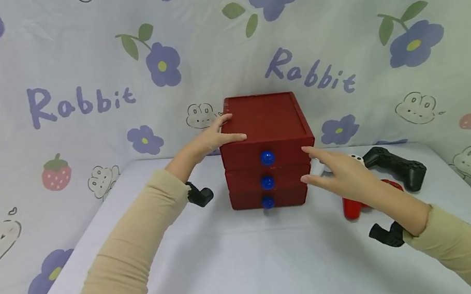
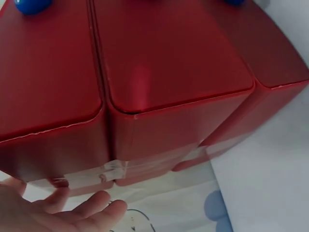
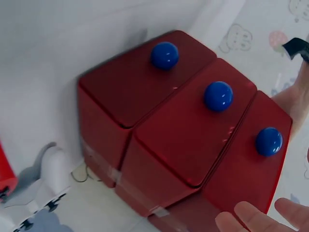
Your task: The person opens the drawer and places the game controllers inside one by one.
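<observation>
A red three-drawer cabinet (image 1: 266,119) stands upright on the table, its three drawers closed. Each drawer front carries a round blue knob: top (image 1: 267,157), middle (image 1: 267,182) and bottom (image 1: 268,202). At the cabinet's upper left edge, my left hand (image 1: 208,140) has its thumb and fingers spread; in the left wrist view the fingers (image 2: 99,215) extend beside the taped side wall. Across from it, my right hand (image 1: 347,177) reaches toward the right front edge with fingers extended and parted, holding nothing. Whether either hand touches the cabinet I cannot tell.
Right of the cabinet lie a black game controller (image 1: 397,167), a red one (image 1: 351,209) and a white one (image 3: 31,210), partly hidden by my right hand in the head view. A patterned cloth (image 1: 76,49) hangs behind the white table (image 1: 259,279).
</observation>
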The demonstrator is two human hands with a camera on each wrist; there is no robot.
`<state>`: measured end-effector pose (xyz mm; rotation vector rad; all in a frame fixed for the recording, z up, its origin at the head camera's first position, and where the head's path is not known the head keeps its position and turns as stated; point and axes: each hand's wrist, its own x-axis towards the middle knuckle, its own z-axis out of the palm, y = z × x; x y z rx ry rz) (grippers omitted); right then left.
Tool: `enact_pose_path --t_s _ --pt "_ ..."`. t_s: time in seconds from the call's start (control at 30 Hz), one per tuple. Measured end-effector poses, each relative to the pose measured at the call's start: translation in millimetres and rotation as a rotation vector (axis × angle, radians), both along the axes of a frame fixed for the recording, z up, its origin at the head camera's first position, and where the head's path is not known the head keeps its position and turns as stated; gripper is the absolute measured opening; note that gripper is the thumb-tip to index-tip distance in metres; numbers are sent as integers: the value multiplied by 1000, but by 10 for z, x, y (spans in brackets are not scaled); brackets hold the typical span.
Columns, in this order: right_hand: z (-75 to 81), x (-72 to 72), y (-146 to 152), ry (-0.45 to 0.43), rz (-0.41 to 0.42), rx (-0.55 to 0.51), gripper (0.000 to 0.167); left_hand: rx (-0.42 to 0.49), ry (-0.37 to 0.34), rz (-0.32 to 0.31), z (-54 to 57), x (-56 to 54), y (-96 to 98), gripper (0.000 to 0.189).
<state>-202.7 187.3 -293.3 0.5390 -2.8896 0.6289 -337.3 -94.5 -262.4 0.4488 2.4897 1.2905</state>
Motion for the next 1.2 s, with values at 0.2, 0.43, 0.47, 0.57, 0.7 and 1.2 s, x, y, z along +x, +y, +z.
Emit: enact_pose_path --t_s 0.2,0.43,0.47,0.57,0.7,1.2 --pt "23 -97 -130 26 32 -118 63 37 16 5 -31 -14 30 80" --pt "33 -202 -324 52 114 -199 58 51 14 -13 -27 -26 22 80" --pt "33 -214 -348 55 121 -209 57 48 10 -11 -24 -27 20 80" --pt "26 -259 -412 48 129 -243 56 29 -3 -9 -11 -23 11 80" --pt "-13 -334 -473 46 129 -249 54 15 -10 -16 -1 -29 11 81" --pt "-116 -540 -658 72 89 -261 36 33 -12 -9 -14 -25 13 79"
